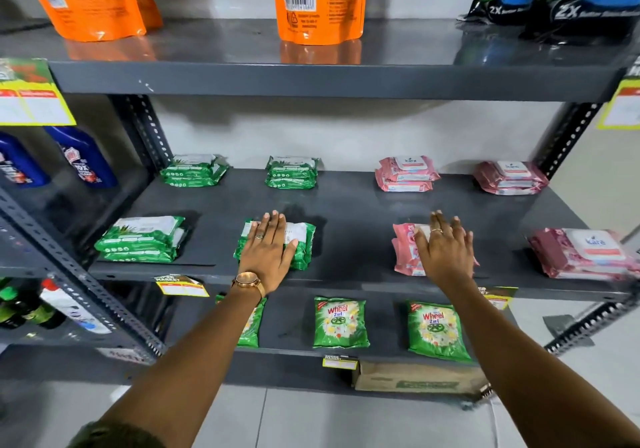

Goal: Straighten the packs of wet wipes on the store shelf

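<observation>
Grey metal shelf (346,205), middle tier, holds eight stacks of wet wipes in two rows. Left hand (268,252) lies flat, fingers spread wide, on green pack stack (304,247) at front. Right hand (445,252) flat, fingers splayed, on pink pack stack (405,253), also front row. Neither grip closed around anything. Gold watch (247,281) on left wrist.

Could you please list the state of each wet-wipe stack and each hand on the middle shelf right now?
Left hand: flat, open, on front green stack.
Right hand: flat, open, on front pink stack.
Front-left green stack: untouched, skewed.
Front-right pink stack: untouched, angled.
Four rear stacks: untouched.
</observation>
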Demonstrator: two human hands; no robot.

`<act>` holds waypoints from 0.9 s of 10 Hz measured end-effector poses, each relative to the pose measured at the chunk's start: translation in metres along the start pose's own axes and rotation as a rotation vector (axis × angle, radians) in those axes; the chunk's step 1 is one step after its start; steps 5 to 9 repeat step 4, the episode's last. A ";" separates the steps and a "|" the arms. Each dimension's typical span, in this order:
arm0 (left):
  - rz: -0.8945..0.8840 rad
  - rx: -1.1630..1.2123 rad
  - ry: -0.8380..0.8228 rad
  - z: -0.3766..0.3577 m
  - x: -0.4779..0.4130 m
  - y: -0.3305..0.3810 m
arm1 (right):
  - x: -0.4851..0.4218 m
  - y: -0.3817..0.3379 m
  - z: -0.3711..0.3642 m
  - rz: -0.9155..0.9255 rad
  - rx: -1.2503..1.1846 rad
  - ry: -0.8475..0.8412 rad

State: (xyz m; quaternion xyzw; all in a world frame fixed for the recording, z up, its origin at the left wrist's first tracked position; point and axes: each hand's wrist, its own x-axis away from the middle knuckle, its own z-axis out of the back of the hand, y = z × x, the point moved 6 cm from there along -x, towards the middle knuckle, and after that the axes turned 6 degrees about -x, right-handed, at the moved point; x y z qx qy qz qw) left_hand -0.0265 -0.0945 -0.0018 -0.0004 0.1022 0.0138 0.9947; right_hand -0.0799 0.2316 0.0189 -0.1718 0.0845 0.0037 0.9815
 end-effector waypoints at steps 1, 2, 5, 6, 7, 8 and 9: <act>0.014 0.004 -0.025 0.001 0.001 -0.001 | 0.003 0.000 0.000 -0.006 0.009 -0.003; 0.009 0.011 -0.066 0.002 -0.003 -0.001 | 0.001 -0.002 0.001 0.004 0.027 -0.026; -0.076 -0.099 -0.118 0.025 -0.007 0.007 | 0.003 -0.013 0.009 0.049 0.116 -0.110; -0.076 -0.099 -0.118 0.025 -0.007 0.007 | 0.003 -0.013 0.009 0.049 0.116 -0.110; -0.076 -0.099 -0.118 0.025 -0.007 0.007 | 0.003 -0.013 0.009 0.049 0.116 -0.110; -0.076 -0.099 -0.118 0.025 -0.007 0.007 | 0.003 -0.013 0.009 0.049 0.116 -0.110; -0.076 -0.099 -0.118 0.025 -0.007 0.007 | 0.003 -0.013 0.009 0.049 0.116 -0.110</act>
